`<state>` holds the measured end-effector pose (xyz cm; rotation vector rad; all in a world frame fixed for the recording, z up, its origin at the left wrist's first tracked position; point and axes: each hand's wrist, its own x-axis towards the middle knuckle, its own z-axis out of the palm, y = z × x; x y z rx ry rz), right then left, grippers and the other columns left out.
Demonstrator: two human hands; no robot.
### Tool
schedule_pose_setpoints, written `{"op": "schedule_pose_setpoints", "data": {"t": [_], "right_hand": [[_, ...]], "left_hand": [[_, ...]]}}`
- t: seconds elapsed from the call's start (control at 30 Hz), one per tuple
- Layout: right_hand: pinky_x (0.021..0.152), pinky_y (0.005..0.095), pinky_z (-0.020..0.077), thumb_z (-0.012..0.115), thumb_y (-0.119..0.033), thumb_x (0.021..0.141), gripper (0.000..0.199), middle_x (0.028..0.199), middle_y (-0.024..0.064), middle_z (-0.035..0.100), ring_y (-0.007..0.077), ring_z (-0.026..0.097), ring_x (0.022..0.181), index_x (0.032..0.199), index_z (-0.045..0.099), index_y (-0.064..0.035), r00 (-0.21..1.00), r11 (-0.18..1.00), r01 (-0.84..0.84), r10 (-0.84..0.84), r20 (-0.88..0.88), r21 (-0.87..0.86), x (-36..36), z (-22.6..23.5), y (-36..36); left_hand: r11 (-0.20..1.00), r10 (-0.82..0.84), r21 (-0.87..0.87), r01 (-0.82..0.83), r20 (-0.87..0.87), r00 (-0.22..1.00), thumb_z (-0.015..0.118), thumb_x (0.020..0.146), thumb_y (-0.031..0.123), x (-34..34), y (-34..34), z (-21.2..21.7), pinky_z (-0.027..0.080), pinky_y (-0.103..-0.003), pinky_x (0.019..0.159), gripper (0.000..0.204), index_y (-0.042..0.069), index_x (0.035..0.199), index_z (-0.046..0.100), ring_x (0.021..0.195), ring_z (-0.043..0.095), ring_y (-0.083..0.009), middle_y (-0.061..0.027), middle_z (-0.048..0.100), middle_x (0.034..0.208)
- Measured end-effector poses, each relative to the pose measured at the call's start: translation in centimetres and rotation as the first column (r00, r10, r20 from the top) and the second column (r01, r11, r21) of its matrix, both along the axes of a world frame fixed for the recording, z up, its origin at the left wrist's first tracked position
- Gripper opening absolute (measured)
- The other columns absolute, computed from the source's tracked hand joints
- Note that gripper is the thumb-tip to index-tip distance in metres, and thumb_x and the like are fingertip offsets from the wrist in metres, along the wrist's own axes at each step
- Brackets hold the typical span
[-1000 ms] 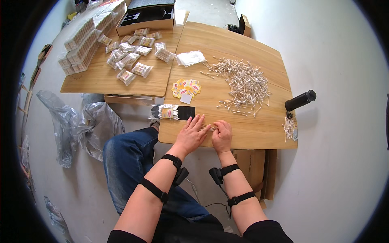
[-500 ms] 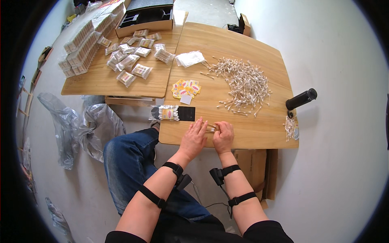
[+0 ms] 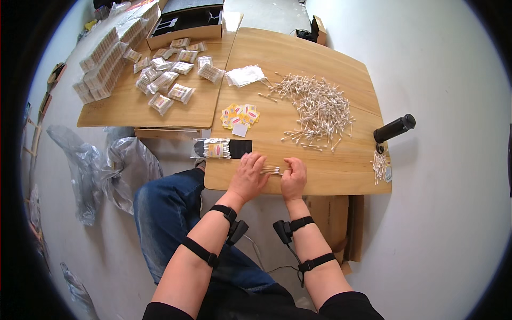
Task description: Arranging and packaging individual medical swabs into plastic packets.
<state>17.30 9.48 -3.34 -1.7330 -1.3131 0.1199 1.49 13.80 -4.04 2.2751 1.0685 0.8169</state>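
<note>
Near the table's front edge, a small row of cotton swabs (image 3: 271, 169) lies between my two hands. My left hand (image 3: 249, 177) rests over their left ends, palm down, with its fingers stretched out. At the right ends is my right hand (image 3: 294, 178), its fingers curled closed; what they hold, if anything, is hidden. Left of the swabs, a clear bag packed with swabs and a yellow label card (image 3: 217, 149) lies on a black flat strip (image 3: 241, 149). Beyond it are loose yellow and white label cards (image 3: 240, 116).
A large heap of loose swabs (image 3: 320, 106) covers the right middle. White empty bags (image 3: 245, 76) lie at the back. Filled packs (image 3: 160, 82), stacked packs (image 3: 104, 66) and an open box (image 3: 184, 29) are on the left table. A black cylinder (image 3: 394, 128) stands at the right edge.
My left hand has slid slightly left, away from the right hand, so more of the swabs shows between them. My right hand stays about where it was. The view has shifted slightly.
</note>
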Motion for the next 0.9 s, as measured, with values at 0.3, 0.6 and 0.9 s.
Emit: {"op": "schedule_pose_setpoints", "data": {"t": [0.3,0.6,0.9], "right_hand": [[0.105,0.0477,0.0356,0.056,-0.014,0.087,0.046,0.135,0.0179,0.050,0.0341,0.045,0.127,0.132,0.052,-0.0058,0.849,0.979,-0.052,0.147,0.507,-0.197,3.6,0.9,3.1],[0.114,0.0523,0.0204,0.045,-0.032,0.097,0.056,0.146,0.0199,0.040,0.0349,0.035,0.137,0.142,0.038,0.0006,0.768,0.895,-0.065,0.327,0.551,-0.441,2.1,-0.3,2.8],[0.105,0.0459,0.0374,0.059,-0.008,0.085,0.037,0.129,0.0180,0.055,0.0355,0.048,0.124,0.122,0.059,-0.0048,0.860,0.958,-0.176,0.261,0.439,-0.224,3.9,1.7,4.9]], "left_hand": [[0.984,0.107,0.171,-0.047,-0.359,0.927,0.048,0.093,0.047,0.7,0.2,-0.8,0.017,-0.045,0.117,0.063,0.008,0.142,0.042,0.144,0.024,-0.0256,-0.0132,0.032,0.152],[0.989,0.087,0.141,-0.041,-0.332,0.939,0.049,0.093,0.046,0.7,0.3,-0.5,0.015,-0.043,0.118,0.064,0.008,0.144,0.039,0.144,0.023,-0.0234,-0.0113,0.030,0.153],[0.986,0.105,0.161,-0.052,-0.338,0.935,0.049,0.094,0.043,1.1,0.3,-0.5,0.014,-0.043,0.118,0.067,0.005,0.146,0.034,0.145,0.023,-0.0227,-0.0105,0.030,0.154]]}}
